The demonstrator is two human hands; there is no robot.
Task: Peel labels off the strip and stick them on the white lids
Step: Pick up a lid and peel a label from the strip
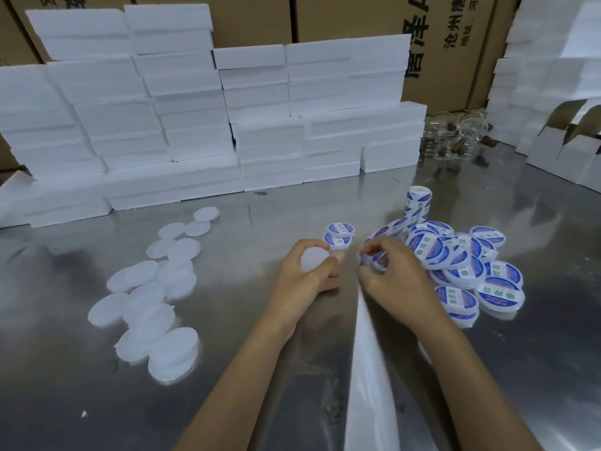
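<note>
At a steel table (487,369), a person's left hand (300,275) grips a blank white lid (314,259) while the right hand (388,271) pinches a label at the strip (370,369), beside blue-labelled lids (461,265) whose writing is unreadable, before cartons (448,40) printed with Chinese characters.

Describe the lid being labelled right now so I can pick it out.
Start from the steel table, between the bare lids on the left and the labelled pile on the right. The plain white lid is the only one held, in the left hand.
</note>
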